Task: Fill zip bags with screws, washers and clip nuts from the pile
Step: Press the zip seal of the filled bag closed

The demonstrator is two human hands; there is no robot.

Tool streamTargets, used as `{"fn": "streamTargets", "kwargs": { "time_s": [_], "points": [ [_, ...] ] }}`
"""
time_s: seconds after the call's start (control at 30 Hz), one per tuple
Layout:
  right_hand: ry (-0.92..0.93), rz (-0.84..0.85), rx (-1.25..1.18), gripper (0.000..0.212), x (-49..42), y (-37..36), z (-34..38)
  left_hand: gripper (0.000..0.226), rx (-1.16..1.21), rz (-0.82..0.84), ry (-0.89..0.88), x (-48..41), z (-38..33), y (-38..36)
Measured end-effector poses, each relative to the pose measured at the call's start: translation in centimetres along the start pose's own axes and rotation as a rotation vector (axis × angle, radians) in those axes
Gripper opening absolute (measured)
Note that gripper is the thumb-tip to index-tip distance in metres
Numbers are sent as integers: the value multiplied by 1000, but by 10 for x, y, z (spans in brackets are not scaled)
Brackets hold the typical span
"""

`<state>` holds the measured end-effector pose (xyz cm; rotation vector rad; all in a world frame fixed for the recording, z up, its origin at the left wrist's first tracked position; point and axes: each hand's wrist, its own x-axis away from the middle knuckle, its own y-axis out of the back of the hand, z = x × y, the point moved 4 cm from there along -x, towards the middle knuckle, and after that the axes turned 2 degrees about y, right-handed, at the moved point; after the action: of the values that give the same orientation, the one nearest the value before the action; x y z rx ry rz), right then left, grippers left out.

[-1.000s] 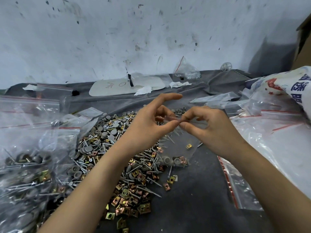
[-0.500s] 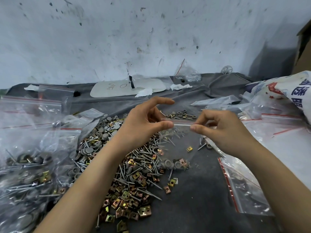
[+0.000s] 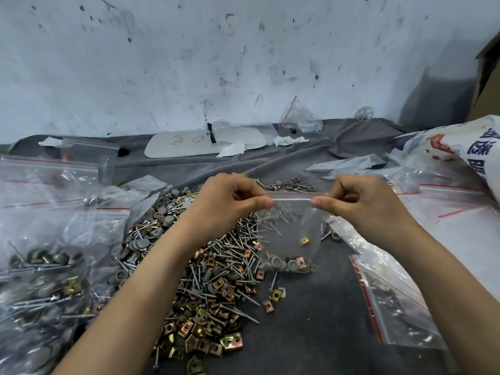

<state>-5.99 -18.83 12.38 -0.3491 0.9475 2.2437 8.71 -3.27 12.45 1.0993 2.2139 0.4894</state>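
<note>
Clear zip bag point(image 3: 290, 234) is hanging beside the pile point(image 3: 213, 269), fingers of the left hand point(image 3: 224, 201) and right hand point(image 3: 365, 207) pinching its seal's ends.

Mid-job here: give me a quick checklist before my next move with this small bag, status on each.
1. Left hand grip on the zip bag's top strip: ok, pinching.
2. Right hand grip on the strip: ok, pinching.
3. Strip sealed along its whole length: cannot tell.
4. Washers and clip nuts inside: ok, at the bottom.
5. Screws inside: cannot tell; the pile shows through the clear plastic.
</note>
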Motion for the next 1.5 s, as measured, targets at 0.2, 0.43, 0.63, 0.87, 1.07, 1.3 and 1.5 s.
{"fn": "streamTargets", "kwargs": {
  "time_s": [0.2, 0.43, 0.63, 0.87, 1.07, 1.3, 1.5],
  "points": [
    [-258, 384, -311, 44, 12, -33, -14, 17, 176, -29, -64, 0, -5, -2],
    [-470, 398, -705, 16, 20, -57, -12, 40, 701, 29, 183, 0, 1, -11],
    [-416, -11, -928, 15, 10, -44, -2, 43, 635, 401, 371, 6, 6, -38],
    [-408, 87, -844, 46, 17, -44, 4, 17, 472, 316, 333, 7, 12, -33],
    [-446, 80, -728, 8, 18, -44, 6, 51, 407, 279, 318, 8, 9, -32],
    [-436, 12, -849, 45, 15, -43, 3, 19, 484, 125, 280, 4, 12, -29],
    [-464, 47, -800, 20, 17, -46, 2, 23, 492, 74, 288, 3, 13, -26]
  ]
}}
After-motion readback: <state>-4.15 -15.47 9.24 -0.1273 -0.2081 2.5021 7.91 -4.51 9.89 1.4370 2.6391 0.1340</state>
